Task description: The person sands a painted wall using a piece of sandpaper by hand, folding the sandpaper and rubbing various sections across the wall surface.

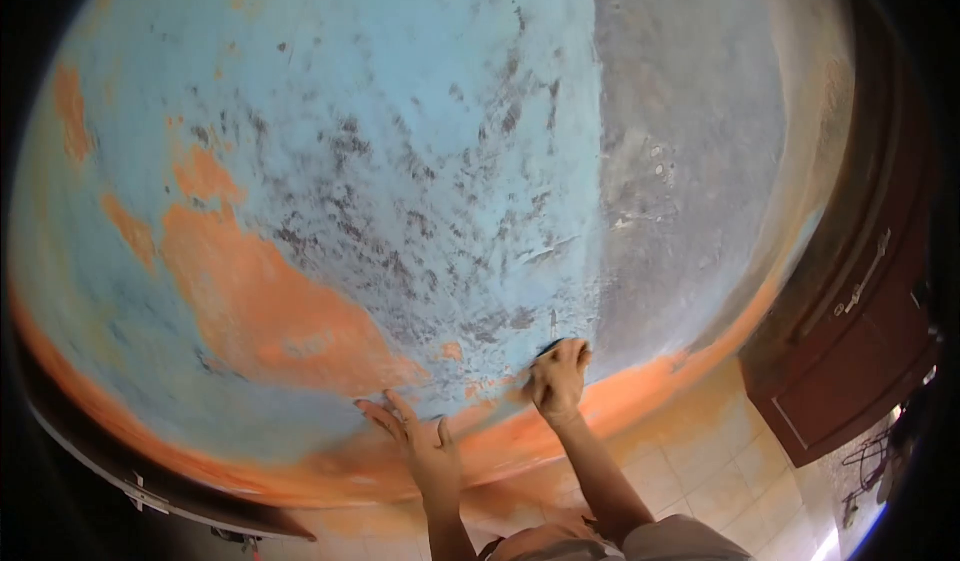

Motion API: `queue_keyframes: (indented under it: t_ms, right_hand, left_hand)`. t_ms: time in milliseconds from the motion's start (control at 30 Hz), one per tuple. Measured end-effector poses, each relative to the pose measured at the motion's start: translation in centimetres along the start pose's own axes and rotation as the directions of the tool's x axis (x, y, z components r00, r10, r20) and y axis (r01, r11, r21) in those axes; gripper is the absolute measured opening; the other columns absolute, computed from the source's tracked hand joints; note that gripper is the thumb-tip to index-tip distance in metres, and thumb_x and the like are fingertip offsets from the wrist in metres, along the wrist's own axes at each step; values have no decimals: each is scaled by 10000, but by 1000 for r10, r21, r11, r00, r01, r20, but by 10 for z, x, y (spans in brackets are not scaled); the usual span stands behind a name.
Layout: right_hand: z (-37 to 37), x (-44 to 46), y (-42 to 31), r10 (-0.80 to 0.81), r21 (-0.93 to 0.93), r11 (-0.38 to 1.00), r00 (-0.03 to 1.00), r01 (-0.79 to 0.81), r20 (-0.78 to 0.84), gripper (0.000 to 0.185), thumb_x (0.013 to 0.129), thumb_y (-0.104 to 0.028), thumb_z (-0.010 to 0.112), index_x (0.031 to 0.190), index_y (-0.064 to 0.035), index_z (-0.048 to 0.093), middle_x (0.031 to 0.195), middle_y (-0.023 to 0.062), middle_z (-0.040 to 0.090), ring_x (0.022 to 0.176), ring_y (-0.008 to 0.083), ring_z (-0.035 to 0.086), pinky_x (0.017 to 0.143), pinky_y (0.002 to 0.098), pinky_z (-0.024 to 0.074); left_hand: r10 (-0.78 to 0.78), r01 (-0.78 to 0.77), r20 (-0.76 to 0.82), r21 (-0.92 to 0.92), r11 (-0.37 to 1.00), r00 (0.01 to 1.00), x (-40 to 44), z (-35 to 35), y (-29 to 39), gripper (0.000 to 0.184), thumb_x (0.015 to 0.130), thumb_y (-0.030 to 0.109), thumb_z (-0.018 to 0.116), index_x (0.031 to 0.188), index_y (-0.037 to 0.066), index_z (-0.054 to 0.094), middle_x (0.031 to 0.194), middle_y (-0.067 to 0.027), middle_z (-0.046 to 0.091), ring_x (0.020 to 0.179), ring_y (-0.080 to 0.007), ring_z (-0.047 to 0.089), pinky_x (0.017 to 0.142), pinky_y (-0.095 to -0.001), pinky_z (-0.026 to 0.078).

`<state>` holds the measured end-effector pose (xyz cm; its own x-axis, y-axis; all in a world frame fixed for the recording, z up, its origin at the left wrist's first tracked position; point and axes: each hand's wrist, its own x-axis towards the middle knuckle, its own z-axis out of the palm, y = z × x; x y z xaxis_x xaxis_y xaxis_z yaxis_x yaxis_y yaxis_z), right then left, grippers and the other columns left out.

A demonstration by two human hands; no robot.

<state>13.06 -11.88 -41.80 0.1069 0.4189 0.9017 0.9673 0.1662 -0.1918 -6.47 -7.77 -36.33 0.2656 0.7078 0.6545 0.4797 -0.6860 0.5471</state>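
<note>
A wall [420, 81] with worn light-blue paint, dark scuffs and orange patches fills most of the head view. My right hand [560, 376] is closed and pressed against its lower part, near the border between blue and grey. A dark edge of something small shows at the fingertips; its kind is hidden by the hand. To the left, my left hand [425, 446] is open with fingers spread, its fingertips at the wall by the lower end of a large orange patch [270, 301]. I see nothing in its palm.
A grey band [690, 141] runs down the wall's right side, and an orange strip [640, 391] along its bottom. Light floor tiles [710, 451] lie below. At the right stands a dark reddish door [850, 361] with a metal handle [865, 276]. Tangled dark cords [865, 461] are beside it.
</note>
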Motion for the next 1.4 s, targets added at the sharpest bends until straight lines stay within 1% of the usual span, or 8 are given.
queue_keyframes:
  t_ms: [67,267,400,533,633,733,1000,1400]
  right_hand:
    - [25,1,-23,384,195,922,727,-335,-570,193,674,-68,650,851,-97,578,848,109,535,896,330,505,822,429,316]
    - [-1,-19,-5,76,-173,985,899,1,431,185,686,-164,612,851,-83,595,914,55,592,844,263,564,710,408,388]
    - [31,-23,12,431,234,900,681,-367,-591,56,731,-70,566,784,-64,579,943,77,598,847,246,565,710,382,420]
    - [31,-31,-23,-366,-57,929,931,366,18,224,792,-60,558,989,-96,658,1012,50,611,799,239,576,715,371,462]
    - [3,-47,6,184,232,903,813,-362,553,117,814,-62,563,923,-57,608,985,60,586,773,263,545,763,411,444]
    - [19,-33,18,398,105,887,628,-451,-669,72,840,2,469,779,-31,452,844,61,500,695,255,442,716,391,418]
    - [-6,-72,18,170,305,913,932,-272,321,224,685,9,535,859,-77,647,949,58,649,829,285,593,752,397,462]
    - [-19,-81,37,101,119,985,979,-123,179,186,707,-18,572,890,14,578,995,145,558,944,345,537,748,414,424]
  left_hand:
    - [-5,5,2,22,1000,1000,-8,1,0,950,789,196,687,1523,66,98,1528,-337,-60,1423,-489,-18,1142,-548,103]
    - [-1,0,-25,-6,1000,1000,1,6,3,910,795,47,664,1520,71,114,1527,-324,-89,1418,-491,-41,1139,-567,106]
    - [-10,9,11,68,998,1000,-7,7,-8,896,819,139,650,1517,40,96,1535,-319,-70,1432,-460,-31,1151,-497,117]
    - [47,-44,-65,51,998,997,-7,16,-15,878,829,125,648,1518,47,109,1537,-315,-69,1434,-452,-15,1144,-480,154]
    - [46,-45,-36,23,999,998,-8,10,-19,897,824,132,681,1518,51,119,1539,-313,-60,1436,-446,-3,1139,-473,170]
    - [24,-24,-27,0,1000,999,-11,9,-20,917,812,110,703,1519,52,121,1540,-311,-56,1439,-436,-8,1132,-460,187]
    - [64,-63,-62,20,998,996,-6,16,-15,927,819,149,718,1518,52,117,1535,-317,-56,1428,-469,-16,1141,-506,125]
    - [7,-1,-82,73,997,997,-9,18,-3,1015,787,150,740,1516,42,42,1548,-283,-81,1438,-443,-29,1148,-500,127]
